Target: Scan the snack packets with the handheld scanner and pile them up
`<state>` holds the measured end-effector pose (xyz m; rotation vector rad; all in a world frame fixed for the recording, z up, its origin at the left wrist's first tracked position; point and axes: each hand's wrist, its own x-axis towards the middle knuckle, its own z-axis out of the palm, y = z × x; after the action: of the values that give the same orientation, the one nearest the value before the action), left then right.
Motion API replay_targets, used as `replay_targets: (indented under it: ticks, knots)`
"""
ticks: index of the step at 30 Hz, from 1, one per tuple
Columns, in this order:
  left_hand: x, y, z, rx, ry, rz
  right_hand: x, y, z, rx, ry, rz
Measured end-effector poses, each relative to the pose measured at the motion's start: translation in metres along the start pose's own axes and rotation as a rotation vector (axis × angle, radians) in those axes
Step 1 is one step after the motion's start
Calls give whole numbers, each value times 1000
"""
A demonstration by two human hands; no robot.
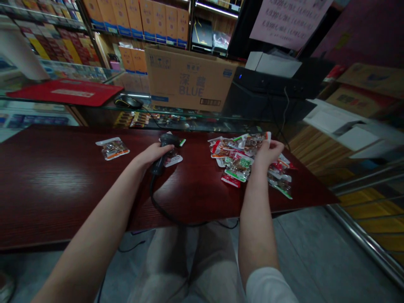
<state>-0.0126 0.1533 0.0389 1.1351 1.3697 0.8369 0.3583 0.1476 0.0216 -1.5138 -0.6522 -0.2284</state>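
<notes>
My left hand (154, 153) is wrapped around a black handheld barcode scanner (168, 140), whose cable curves down over the table's front edge. Beneath the scanner lies a small clear snack packet (174, 158), partly covered by it. On the right, my right hand (268, 152) pinches the corner of an orange-edged snack packet (253, 143) at the top of a heap. Several other packets with green, red and orange trim make up that heap, among them a green-edged packet (239, 166). A single orange-edged packet (112, 148) rests apart at the left.
The dark red wooden table (63, 181) has a glass display counter behind it. On the counter are a cardboard box (192, 82), a computer mouse (128, 101) and a red mat (66, 91). A black printer (280, 82) stands at the back right, a metal rail (366, 235) at the right.
</notes>
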Motion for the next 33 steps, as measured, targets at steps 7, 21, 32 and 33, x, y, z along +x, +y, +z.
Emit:
replay_targets:
  ticks: [7,21,32,33]
  knots:
    - [3,-1,0,-43,28,-4,-8,-8,-20,-374,-100,-66]
    - [5,-2,-6,-51,73,0,-79,-57,4,-284,-619,-594]
    - [7,5,-11,-468,84,-42,-143,-82,38,-383,-1353,-526]
    - [8,4,-7,-524,72,-41,-144,-80,39,-380,-1353,-507]
